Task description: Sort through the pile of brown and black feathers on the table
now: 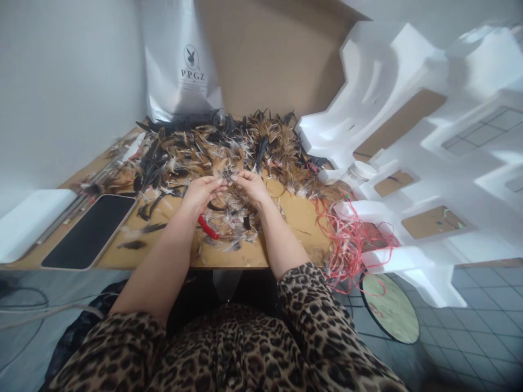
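Observation:
A big heap of brown, black and white feathers [212, 144] covers the back of a low cardboard-topped table [300, 218]. My left hand [202, 193] and my right hand [253, 188] meet at the heap's near edge, fingertips pinched together on a small tuft of feathers [229, 175]. Under my left wrist lies a red-handled tool [207, 227], partly hidden by loose feathers. Both forearms reach out from leopard-print sleeves.
A dark phone [90, 231] lies face up at the left, beside a white flat box [28, 220]. A silver bag [180, 60] and cardboard stand behind. White foam packing [408, 109] fills the right. Red strings [351, 239] hang off the table; a round disc [392, 307] lies on the tiled floor.

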Action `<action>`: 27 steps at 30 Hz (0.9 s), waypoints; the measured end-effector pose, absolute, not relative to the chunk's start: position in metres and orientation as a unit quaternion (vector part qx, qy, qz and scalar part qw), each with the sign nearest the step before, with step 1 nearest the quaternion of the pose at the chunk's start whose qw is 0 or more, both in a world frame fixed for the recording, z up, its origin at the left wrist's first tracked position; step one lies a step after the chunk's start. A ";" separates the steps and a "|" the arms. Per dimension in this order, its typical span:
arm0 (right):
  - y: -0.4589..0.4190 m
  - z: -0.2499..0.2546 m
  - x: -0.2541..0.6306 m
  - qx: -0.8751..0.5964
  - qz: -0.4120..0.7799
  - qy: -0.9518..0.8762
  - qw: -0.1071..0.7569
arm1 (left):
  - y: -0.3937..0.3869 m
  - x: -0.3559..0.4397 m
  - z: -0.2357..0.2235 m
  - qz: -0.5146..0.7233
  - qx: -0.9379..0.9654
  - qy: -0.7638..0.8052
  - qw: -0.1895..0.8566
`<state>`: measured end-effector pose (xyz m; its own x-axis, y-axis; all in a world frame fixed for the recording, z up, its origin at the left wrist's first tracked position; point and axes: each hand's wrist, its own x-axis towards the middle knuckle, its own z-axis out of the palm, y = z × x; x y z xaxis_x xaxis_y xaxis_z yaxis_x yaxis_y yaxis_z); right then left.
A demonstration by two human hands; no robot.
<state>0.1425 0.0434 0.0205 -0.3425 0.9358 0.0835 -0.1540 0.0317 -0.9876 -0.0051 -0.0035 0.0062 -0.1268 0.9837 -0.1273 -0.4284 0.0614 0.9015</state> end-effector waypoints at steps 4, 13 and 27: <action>0.042 0.018 0.140 -0.352 0.604 -0.555 0.451 | -0.006 -0.002 0.008 0.581 0.338 0.441 0.594; 0.041 0.013 0.134 -0.349 0.587 -0.574 0.451 | -0.007 0.000 0.010 0.551 0.364 0.462 0.592; 0.029 0.043 0.161 -0.400 0.386 -0.823 0.118 | -0.003 -0.006 0.012 0.651 0.298 0.477 0.511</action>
<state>0.1612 0.0293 0.0434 -0.6514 0.7500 -0.1147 0.5675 0.3813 -0.7298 -0.0061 -0.0028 0.0118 -0.3012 0.9484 -0.0990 -0.3808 -0.0244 0.9243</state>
